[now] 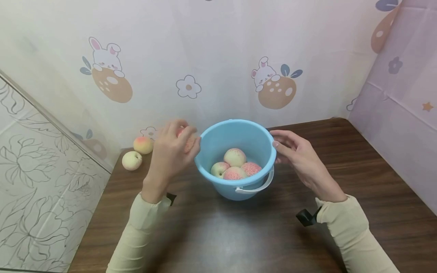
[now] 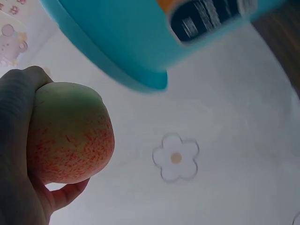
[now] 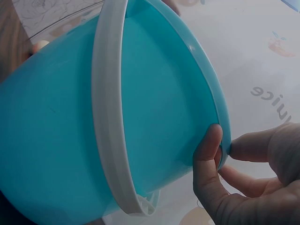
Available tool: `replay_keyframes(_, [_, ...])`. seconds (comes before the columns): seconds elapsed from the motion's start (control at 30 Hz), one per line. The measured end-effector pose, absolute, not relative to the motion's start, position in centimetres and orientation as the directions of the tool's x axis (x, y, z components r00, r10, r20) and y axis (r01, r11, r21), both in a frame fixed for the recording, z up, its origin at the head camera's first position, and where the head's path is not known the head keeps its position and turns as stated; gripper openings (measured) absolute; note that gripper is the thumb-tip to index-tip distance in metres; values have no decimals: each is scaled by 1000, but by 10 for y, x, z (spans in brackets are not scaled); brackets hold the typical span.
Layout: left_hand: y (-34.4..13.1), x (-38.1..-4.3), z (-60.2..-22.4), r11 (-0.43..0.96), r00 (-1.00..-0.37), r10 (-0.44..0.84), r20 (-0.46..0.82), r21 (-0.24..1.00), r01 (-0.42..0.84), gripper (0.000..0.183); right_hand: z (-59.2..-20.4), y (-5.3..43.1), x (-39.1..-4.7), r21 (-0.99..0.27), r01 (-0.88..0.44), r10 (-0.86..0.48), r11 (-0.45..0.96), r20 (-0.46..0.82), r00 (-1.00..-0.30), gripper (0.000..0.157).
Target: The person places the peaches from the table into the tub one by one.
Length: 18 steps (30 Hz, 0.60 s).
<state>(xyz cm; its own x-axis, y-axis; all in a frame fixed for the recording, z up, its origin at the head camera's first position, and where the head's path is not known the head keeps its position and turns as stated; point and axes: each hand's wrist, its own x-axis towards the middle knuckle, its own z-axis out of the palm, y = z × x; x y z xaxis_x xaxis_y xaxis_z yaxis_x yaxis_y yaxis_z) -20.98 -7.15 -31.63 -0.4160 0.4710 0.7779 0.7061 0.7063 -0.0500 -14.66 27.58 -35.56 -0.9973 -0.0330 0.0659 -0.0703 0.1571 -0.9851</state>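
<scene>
Held peach (image 2: 70, 133): hanging just outside the bucket at ten o'clock, its pale green side facing twelve in the left wrist view; the long axis is not showing clearly.
Blue bucket (image 1: 216, 146): standing on the table (image 1: 222, 235), mouth facing up, white handle (image 1: 264, 185) drooping at five o'clock.
Room inside: walls rising above four peaches (image 1: 235, 156).
Outer edges: two peaches (image 1: 132, 160) sitting at nine, patterned curtain (image 1: 222, 57) hanging at twelve.
Left hand (image 1: 170, 148): curling round the peach, forearm reaching from eight.
Right hand (image 1: 300, 155): pinching the rim at three, forearm reaching from four.
</scene>
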Motion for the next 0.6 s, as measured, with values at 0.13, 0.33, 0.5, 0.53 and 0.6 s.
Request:
replay_keyframes(0.13, [-60,-210,-317,646,-418,501,758,-6,764,22,-356,276,-147,-985,-73,-34,157,69,-997,51])
replay_keyframes(0.33, [-48,-211,-319,582,-426,538,728,45,812,19,-357,276,-147,-985,-79,-37,155,74,-997,51])
replay_keyframes(0.5, [-42,-212,-318,551,-436,563,702,74,831,17,-356,276,-146,-985,-67,-34,160,62,-998,52])
replay_keyframes(0.53, [-41,-212,-318,544,-437,572,694,78,836,17,-356,276,-146,-985,-64,-33,161,60,-998,52])
replay_keyframes(0.6, [-38,-212,-318,532,-440,592,675,83,843,16,-355,276,-146,-985,-62,-33,163,57,-998,52])
